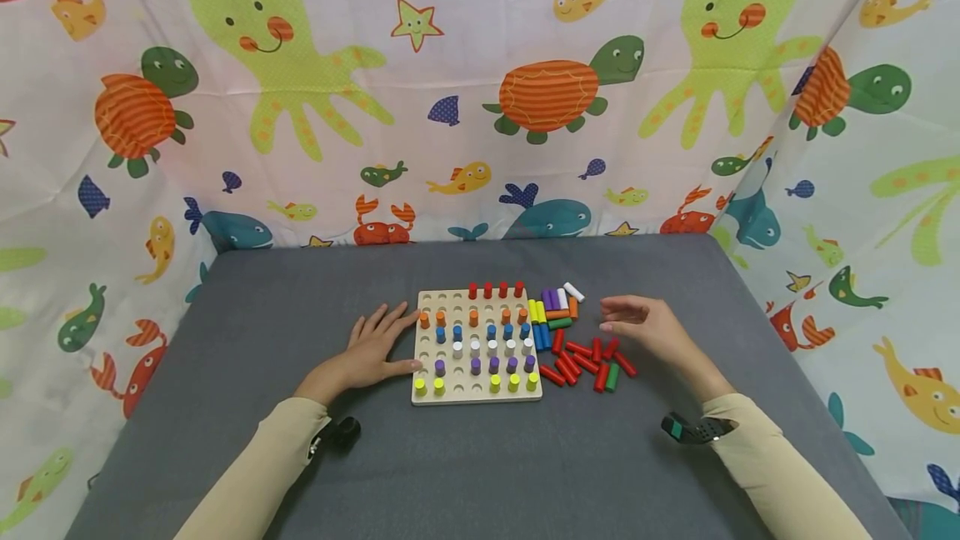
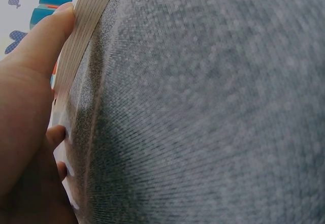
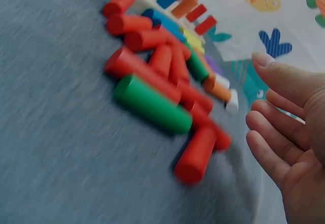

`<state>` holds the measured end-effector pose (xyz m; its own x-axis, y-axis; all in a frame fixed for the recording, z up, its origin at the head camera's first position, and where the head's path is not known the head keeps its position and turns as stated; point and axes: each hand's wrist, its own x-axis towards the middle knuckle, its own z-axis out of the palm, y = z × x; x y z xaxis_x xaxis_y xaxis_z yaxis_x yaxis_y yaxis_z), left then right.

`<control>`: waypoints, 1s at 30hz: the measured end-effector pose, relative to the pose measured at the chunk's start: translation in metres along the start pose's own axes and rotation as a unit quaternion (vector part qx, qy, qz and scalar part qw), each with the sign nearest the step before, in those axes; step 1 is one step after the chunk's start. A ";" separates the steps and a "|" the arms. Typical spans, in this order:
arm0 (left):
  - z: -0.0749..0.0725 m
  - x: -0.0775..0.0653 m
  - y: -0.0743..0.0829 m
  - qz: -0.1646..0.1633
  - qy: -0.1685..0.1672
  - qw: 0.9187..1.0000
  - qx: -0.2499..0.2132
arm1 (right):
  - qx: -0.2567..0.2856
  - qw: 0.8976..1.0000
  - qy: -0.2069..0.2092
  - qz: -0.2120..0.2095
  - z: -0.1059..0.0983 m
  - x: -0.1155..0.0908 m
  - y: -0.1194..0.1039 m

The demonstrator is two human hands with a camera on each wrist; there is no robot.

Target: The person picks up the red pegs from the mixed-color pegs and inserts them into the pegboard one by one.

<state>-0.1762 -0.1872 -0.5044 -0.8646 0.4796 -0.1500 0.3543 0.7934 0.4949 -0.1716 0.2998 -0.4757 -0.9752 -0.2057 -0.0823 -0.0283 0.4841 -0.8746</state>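
A wooden pegboard [image 1: 474, 394] lies on the grey cloth, with rows of red, orange, blue, white, purple and yellow pegs standing in its holes. My left hand [image 1: 371, 357] rests at the board's left edge, fingers spread and thumb touching the side near the front. To the right of the board, my right hand [image 1: 645, 323] hovers with relaxed fingers and nothing between them. Just left of it lies a heap of loose red pegs [image 1: 583, 363]. A green peg [image 3: 152, 104] lies at the near side of that heap in the right wrist view.
Against the board's right edge lie loose blue pegs [image 1: 542, 337], yellow pegs [image 1: 537, 312] and purple pegs [image 1: 551, 300]. A white peg [image 1: 573, 292] lies at the back of this group. A curtain printed with sea animals [image 1: 450, 107] hangs behind the table [image 1: 465, 473].
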 end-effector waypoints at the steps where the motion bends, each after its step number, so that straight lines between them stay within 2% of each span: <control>1: 0.000 0.000 0.000 -0.002 -0.001 1.000 0.002 | 0.002 1.000 -0.001 -0.002 -0.001 -0.003 0.004; 7: -0.001 0.000 0.000 -0.012 -0.006 1.000 0.014 | -0.001 1.000 0.000 -0.013 -0.007 -0.022 0.025; 13: 0.000 0.000 -0.001 -0.013 -0.004 1.000 0.021 | -0.007 0.999 -0.006 -0.034 -0.008 -0.033 0.036; 22: 0.001 0.000 -0.002 -0.005 -0.001 1.000 0.003 | -0.018 0.999 0.000 -0.051 -0.001 -0.035 0.041; 30: 0.003 0.001 -0.003 -0.010 -0.002 1.000 0.008 | -0.063 0.996 -0.002 -0.062 -0.001 -0.033 0.044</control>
<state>-0.1768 -0.1884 -0.5090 -0.8701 0.4649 -0.1634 0.3421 0.8085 0.4788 -0.1408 0.3283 -0.5109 -0.9615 -0.2739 0.0200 -0.1758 0.5577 -0.8112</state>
